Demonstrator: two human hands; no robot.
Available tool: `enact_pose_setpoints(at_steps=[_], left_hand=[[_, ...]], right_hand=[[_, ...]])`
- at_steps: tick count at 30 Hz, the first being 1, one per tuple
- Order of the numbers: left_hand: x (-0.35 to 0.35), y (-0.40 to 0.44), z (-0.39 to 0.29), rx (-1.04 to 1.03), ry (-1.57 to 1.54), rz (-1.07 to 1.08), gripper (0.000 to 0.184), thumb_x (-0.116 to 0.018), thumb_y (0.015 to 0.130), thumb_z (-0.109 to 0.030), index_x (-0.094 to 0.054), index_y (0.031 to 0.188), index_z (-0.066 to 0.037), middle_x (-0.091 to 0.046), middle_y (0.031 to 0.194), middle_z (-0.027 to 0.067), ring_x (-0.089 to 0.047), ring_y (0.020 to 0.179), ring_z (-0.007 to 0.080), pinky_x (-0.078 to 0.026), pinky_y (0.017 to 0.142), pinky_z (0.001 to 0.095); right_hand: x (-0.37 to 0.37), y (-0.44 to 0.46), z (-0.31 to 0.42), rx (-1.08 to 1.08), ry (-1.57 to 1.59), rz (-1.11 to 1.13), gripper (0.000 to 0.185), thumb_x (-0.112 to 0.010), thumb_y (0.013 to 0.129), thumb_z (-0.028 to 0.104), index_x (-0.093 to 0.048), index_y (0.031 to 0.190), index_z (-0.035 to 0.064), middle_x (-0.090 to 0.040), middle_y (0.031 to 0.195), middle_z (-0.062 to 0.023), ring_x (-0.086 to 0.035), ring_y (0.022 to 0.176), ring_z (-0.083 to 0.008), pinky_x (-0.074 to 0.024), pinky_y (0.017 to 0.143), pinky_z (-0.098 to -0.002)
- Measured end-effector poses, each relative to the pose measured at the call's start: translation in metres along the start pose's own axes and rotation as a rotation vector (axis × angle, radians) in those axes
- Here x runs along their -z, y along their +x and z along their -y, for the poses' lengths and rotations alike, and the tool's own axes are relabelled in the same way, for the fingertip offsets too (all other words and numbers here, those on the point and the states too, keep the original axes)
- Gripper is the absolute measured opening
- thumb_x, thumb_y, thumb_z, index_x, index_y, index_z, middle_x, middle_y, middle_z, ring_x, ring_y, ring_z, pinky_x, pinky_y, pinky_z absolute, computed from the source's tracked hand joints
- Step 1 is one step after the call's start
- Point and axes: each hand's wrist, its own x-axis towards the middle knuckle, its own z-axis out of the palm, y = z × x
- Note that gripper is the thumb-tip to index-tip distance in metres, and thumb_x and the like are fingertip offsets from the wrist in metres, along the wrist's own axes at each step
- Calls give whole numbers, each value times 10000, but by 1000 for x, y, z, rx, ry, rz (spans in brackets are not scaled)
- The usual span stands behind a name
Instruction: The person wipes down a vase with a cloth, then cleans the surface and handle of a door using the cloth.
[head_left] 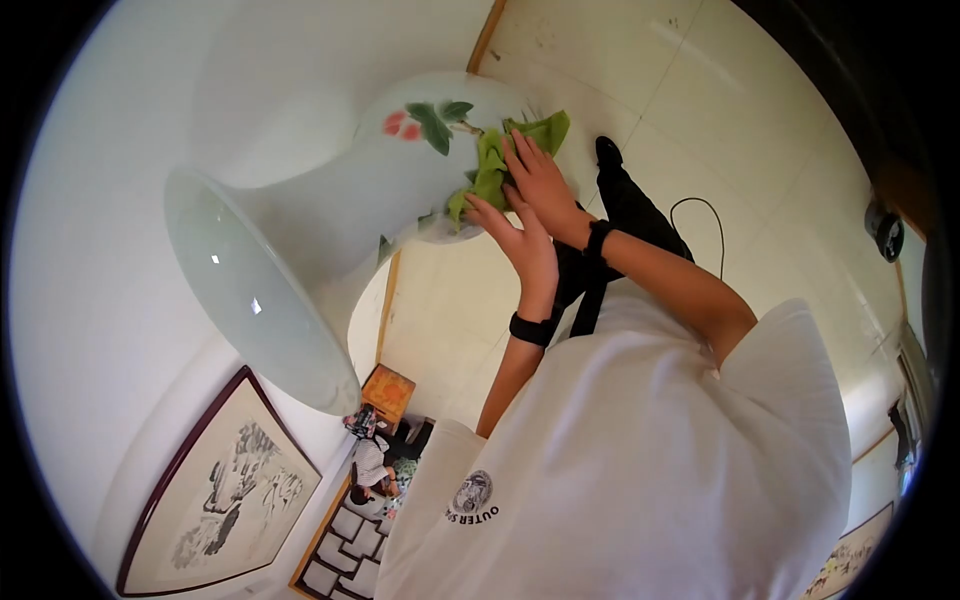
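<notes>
1. On the green cloth (pixel 489 178), up against the vase, lies the right hand (pixel 545 190). It is flat, with its fingers out long, and it is not clenched.
2. Just beside it, the left hand (pixel 525 255) touches the near edge of the cloth with its fingertips. Its fingers are loose. I cannot tell if it pinches the cloth a little.
3. Under the cloth is the big pale vase (pixel 370 190), out in front of the person and near the wall. Its wide mouth is the part closest to us.
4. To do this well, I think, keep both hands flat and push softly. The vase looks smooth, so a hard push could make it slip or tip. Keep the cloth between skin and vase.
5. Now count: two hands, two black wrist bands (pixel 598 238), one vase. The cloth looks like one, but it is bunched up.
6. Farther out: one black shoe (pixel 607 153) shows, and one thin cord (pixel 720 225) on the floor.
7. Far off: one other person (pixel 372 465), one orange box (pixel 393 385), and two wall pictures (pixel 225 495), one big and one small.
</notes>
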Motion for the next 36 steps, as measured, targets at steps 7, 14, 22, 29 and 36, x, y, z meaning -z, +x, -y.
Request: enact_pose_setpoints(at_steps=[7,14,22,29,36], left_hand=[[6,-10,22,-103,217,54,807,-496,1064,-267,-9,1629,44,8,1663,375,16,1562,502,-97,1252,526],[-20,39,-8,-443,390,62,719,-509,1037,-197,-160,1583,115,-160,1614,400,-154,1502,567,-178,1227,561],[-48,90,-27,-537,648,80,632,-540,1014,-204,-320,1505,127,-249,1559,413,-249,1454,570,-216,1220,574],[-36,47,7,-473,663,116,647,-531,1023,-223,-304,1526,114,-254,1567,400,-221,1475,559,-192,1228,575],[-54,111,-35,-493,522,54,653,-557,988,-199,-321,1505,124,-261,1569,383,-220,1470,573,-187,1224,600]], right_hand=[[-17,-9,-6,-26,119,109,655,-590,998,243,-356,1544,-32,-247,1638,-286,-293,1483,-508,-333,1172,-594],[-14,101,-16,252,146,56,598,-559,1023,269,-397,1566,77,-299,1649,-212,-283,1516,-437,-313,1208,-518],[-62,113,-88,-41,550,95,639,-567,1024,378,-406,1567,81,-238,1669,-256,-238,1532,-455,-247,1241,-500],[-24,52,-36,173,150,67,725,-596,973,410,-362,1598,125,-222,1681,-222,-186,1531,-508,-218,1215,-645],[-60,169,-76,218,395,151,655,-576,988,394,-413,1573,146,-322,1664,-150,-263,1524,-442,-278,1210,-592]])
